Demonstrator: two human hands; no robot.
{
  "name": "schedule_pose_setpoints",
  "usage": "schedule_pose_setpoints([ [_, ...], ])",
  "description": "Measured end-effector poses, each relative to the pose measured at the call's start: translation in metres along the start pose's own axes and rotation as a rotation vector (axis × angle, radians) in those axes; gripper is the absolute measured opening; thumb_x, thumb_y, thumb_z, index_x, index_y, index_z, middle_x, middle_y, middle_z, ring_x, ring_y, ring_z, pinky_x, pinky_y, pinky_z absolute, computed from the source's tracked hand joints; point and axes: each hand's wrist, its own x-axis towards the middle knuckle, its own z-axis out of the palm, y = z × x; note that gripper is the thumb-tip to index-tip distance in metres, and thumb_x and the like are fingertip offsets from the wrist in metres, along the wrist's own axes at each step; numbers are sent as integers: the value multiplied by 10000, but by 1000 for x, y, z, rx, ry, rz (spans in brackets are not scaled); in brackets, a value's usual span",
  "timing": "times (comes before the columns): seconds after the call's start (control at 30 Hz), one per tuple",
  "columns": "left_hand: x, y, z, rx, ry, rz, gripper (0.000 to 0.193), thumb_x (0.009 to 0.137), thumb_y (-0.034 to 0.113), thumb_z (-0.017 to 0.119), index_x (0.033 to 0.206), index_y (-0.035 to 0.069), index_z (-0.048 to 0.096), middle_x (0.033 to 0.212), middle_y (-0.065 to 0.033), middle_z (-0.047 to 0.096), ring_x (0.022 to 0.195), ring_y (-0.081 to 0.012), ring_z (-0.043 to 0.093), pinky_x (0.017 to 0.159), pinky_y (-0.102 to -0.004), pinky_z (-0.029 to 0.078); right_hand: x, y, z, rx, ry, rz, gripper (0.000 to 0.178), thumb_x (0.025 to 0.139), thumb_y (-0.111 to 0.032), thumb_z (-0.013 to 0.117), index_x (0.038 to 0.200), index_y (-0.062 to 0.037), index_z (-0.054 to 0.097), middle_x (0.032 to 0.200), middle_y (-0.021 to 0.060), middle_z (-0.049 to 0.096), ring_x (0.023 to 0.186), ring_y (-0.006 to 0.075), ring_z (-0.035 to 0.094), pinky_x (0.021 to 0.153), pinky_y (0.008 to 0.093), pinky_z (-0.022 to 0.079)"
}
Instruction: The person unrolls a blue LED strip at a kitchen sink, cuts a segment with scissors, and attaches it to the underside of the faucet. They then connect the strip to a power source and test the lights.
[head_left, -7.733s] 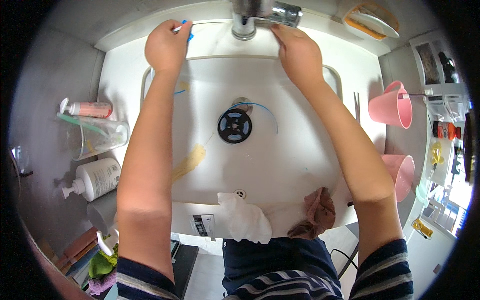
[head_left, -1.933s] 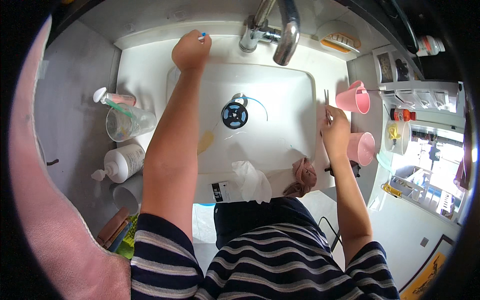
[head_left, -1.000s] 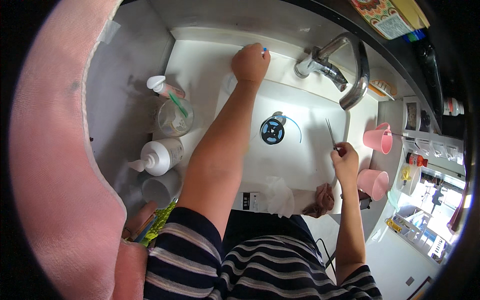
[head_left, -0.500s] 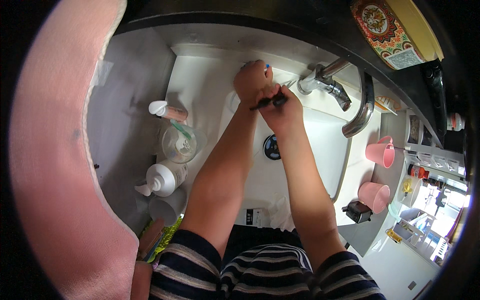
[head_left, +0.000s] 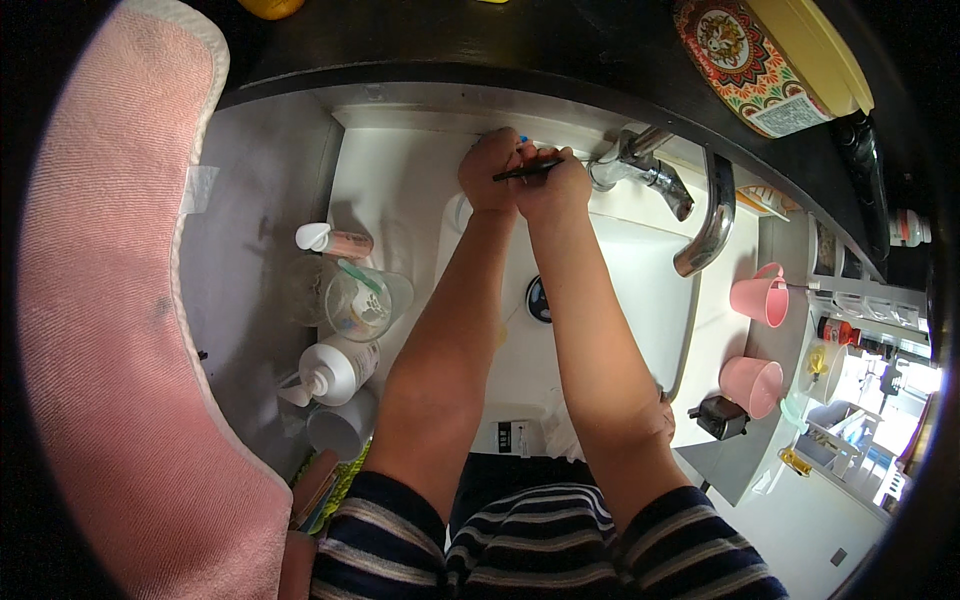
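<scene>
Left of the faucet (head_left: 668, 188), you have your hands together, your left hand (head_left: 486, 170) closed around a small blue-tipped piece (head_left: 524, 139) and your right hand (head_left: 557, 191) gripping a black-handled tool (head_left: 525, 170).

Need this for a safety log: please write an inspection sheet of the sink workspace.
Surface: white counter around a white sink.
Job's things: black-handled tool; small blue-tipped item; dark spool in the sink, partly hidden.
Clutter: clear cup and white pump bottle, left; pink cups, right; white tissue at the front edge.
Hands: left hand grips the blue-tipped item; right hand grips the tool; contact between them unclear.
Cables: nothing seen.
Surroundings: chrome faucet; dark shelf bearing a patterned tub; pink fabric at far left.
</scene>
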Motion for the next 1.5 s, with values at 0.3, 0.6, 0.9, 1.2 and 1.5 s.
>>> schedule_pose_setpoints([
  [0.3,13,49,-4,895,-152,71,279,824,367,679,732,109,621,809,-134,661,786,-399,636,625,-472,483,40,-7,3,69,180,-74,238,1028,-146,322,829,-53,413,803,115,519,666,241,476,693,425,528],
  [0.6,3,26,-10,421,17,124,164,784,272,708,757,115,673,772,-99,678,713,-320,650,609,-376,502,21,1,27,122,307,-49,223,1011,-123,392,810,-62,468,780,80,524,674,195,490,612,350,459],
  [0.9,4,34,-3,483,127,127,145,777,198,710,872,97,755,881,-109,742,802,-315,711,709,-365,556,51,-3,0,179,23,80,361,1099,-293,401,797,-110,480,781,26,532,763,184,492,757,321,462],
  [1.2,9,54,5,875,-57,4,245,807,371,723,959,190,788,916,-98,752,798,-346,710,684,-417,565,72,-26,5,23,65,-30,255,1063,-215,371,891,-122,535,765,14,531,704,174,485,609,337,372],
  [1.5,6,48,6,784,-41,-3,187,819,314,701,924,180,778,905,-85,744,790,-325,706,684,-406,560,61,-14,0,80,-17,-86,165,978,-40,428,1024,9,579,905,151,607,682,260,554,574,396,503],
])
